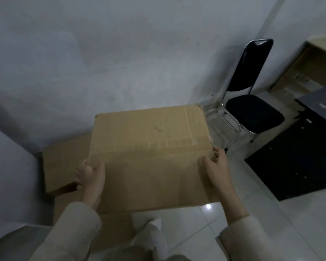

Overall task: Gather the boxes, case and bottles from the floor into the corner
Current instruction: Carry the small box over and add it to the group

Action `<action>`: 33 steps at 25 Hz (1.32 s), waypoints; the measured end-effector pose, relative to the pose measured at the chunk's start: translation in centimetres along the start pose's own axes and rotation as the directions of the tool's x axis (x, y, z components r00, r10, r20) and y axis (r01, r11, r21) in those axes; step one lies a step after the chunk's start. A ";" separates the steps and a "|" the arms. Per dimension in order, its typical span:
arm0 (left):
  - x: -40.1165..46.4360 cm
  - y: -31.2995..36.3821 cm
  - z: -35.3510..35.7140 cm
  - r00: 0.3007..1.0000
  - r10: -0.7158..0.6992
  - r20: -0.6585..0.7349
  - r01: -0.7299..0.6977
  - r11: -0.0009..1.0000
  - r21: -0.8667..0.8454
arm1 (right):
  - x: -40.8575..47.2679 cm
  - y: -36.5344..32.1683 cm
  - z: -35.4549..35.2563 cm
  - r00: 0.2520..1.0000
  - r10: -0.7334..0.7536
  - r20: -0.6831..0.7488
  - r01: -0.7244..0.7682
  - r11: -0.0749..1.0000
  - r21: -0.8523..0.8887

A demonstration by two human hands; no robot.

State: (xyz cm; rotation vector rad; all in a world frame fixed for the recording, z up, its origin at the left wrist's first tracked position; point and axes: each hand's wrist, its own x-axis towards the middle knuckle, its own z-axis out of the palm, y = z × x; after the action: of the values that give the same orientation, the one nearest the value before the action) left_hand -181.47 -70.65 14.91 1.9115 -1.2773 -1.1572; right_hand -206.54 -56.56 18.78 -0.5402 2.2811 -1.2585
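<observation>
Here, the cardboard box (149, 153) lay flat-side up, long axis running left to right; left hand (89, 178) and right hand (215, 166) gripped its side edges.

A single wide-angle view is given from head height, directed forward and steeply down toward a wall (83, 63) and tiled floor (233, 213). The forearms are seen at close range; no second view is provided.
</observation>
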 end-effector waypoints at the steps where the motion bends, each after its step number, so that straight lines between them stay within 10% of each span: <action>1: 1.4 0.6 1.1 1.000 -0.023 -0.005 0.023 1.000 -0.007 | 2.4 -0.4 0.8 1.000 -0.003 0.023 0.003 1.000 -0.012; 10: 19.0 4.1 13.7 0.976 -0.190 0.109 0.208 0.961 -0.185 | 24.7 0.6 12.4 0.980 0.151 0.128 -0.135 0.982 -0.129; 17: 32.2 -3.7 25.3 0.937 -0.224 0.268 0.236 0.972 -0.013 | 39.5 11.9 25.3 0.874 0.420 0.245 -0.368 0.901 -0.230; 33: 41.7 -16.3 34.1 0.889 -0.390 0.238 0.349 0.916 0.198 | 46.4 25.6 36.3 0.813 0.287 0.507 -0.138 0.941 -0.310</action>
State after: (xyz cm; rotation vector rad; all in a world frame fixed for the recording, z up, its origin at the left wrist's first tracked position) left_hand -197.24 -102.29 -28.89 2.2369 -1.1930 -1.6064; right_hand -225.97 -93.48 -30.10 -0.6171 1.9445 -0.5882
